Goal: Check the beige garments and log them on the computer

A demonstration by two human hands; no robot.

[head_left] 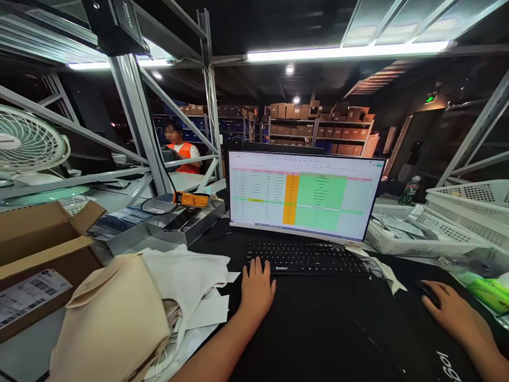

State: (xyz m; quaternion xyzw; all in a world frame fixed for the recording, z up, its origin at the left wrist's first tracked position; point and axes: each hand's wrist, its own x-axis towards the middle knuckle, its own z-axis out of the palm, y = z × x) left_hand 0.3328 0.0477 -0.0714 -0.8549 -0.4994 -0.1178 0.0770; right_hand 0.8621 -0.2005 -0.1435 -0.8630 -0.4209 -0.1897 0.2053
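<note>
Resting flat and open, the left hand touches the near left edge of the keyboard, below the monitor. Right of the keyboard, the right hand cups a dark mouse on the table.

At the centre of the frame a monitor stands behind a keyboard, and the left hand rests at the keyboard's lower left edge. The right hand lies at lower right, below the stacked baskets at the right edge. Folded garments lie at lower left, right of a cardboard box, with a fan at upper left.
</note>
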